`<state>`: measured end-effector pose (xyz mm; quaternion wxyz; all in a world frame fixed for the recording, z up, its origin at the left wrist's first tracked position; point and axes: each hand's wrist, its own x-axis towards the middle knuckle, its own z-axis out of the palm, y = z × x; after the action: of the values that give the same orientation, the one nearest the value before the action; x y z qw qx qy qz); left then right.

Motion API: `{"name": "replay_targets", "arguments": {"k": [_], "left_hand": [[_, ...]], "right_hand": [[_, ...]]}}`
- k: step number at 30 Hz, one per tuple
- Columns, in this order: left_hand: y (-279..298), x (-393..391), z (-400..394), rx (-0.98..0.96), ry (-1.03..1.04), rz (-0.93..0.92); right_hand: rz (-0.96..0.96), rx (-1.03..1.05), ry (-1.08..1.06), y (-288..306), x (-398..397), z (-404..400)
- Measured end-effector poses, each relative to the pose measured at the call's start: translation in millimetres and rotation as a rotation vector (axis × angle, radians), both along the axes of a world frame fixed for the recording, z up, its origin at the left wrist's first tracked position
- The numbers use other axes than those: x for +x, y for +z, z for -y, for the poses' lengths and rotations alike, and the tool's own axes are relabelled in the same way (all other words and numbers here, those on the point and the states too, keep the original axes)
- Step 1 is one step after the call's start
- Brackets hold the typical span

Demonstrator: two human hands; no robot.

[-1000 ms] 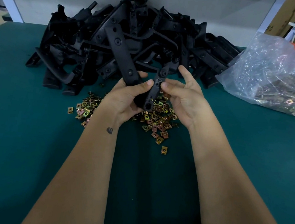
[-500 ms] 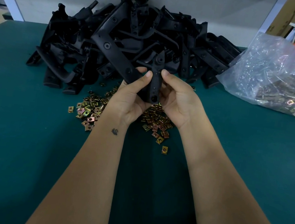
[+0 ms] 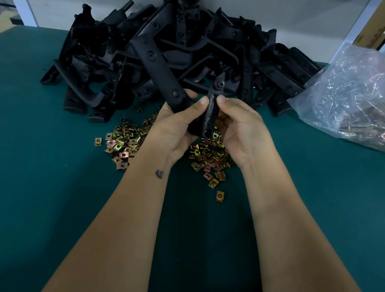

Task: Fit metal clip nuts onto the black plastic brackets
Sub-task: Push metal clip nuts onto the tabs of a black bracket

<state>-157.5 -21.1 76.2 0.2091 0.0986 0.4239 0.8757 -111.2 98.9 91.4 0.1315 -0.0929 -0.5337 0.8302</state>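
Note:
I hold one black plastic bracket (image 3: 161, 74) above the table with both hands. My left hand (image 3: 177, 124) grips its long arm, thumb on top. My right hand (image 3: 239, 127) pinches the bracket's short upright leg (image 3: 211, 114) between thumb and fingers; the leg has a hole at each end. Whether a clip nut sits under my fingers is hidden. Loose brass-coloured clip nuts (image 3: 123, 144) lie scattered on the green mat beneath and around my hands.
A big heap of black brackets (image 3: 104, 62) fills the back of the green table (image 3: 24, 185). A clear plastic bag of clip nuts (image 3: 361, 103) lies at the right. One stray nut (image 3: 219, 196) sits nearer me. Cardboard boxes (image 3: 381, 21) stand behind the bag.
Both hands lifted the bracket slightly and turned its short leg upright. My right fingers, spread a second ago, have closed around that leg.

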Motion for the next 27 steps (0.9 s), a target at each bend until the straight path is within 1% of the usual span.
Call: {"name": "replay_targets", "arguments": {"k": [6, 10, 13, 17, 19, 20, 21, 23, 25, 27], "left_hand": [[-1, 2, -3, 0.005, -0.004, 0.003], [-3, 1, -4, -0.005, -0.002, 0.012], [-5, 0, -6, 0.063, -0.023, 0.047], [-4, 2, -7, 0.225, -0.001, 0.132], [-5, 2, -8, 0.281, 0.01, 0.178], [-5, 2, -8, 0.287, 0.007, 0.182], [-5, 2, -8, 0.278, 0.002, 0.179], [-4, 5, -10, 0.244, -0.001, 0.176], [-4, 6, -11, 0.225, 0.017, 0.19], [-6, 6, -12, 0.214, 0.017, 0.174]], "right_hand": [[0.015, -0.077, 0.081, 2, 0, 7], [0.039, -0.061, 0.075, 5, 0, 8], [-0.001, -0.037, 0.072, 6, 1, 8], [-0.091, 0.078, 0.062, 7, 2, 16], [-0.107, 0.11, -0.007, 8, 2, 22], [-0.113, 0.176, -0.082, 7, 1, 25], [-0.115, 0.288, -0.173, 6, 1, 28], [-0.129, 0.572, -0.337, 3, 0, 32], [-0.128, 0.837, -0.447, -2, -1, 35], [-0.142, 1.008, -0.546, -5, -1, 33]]}}
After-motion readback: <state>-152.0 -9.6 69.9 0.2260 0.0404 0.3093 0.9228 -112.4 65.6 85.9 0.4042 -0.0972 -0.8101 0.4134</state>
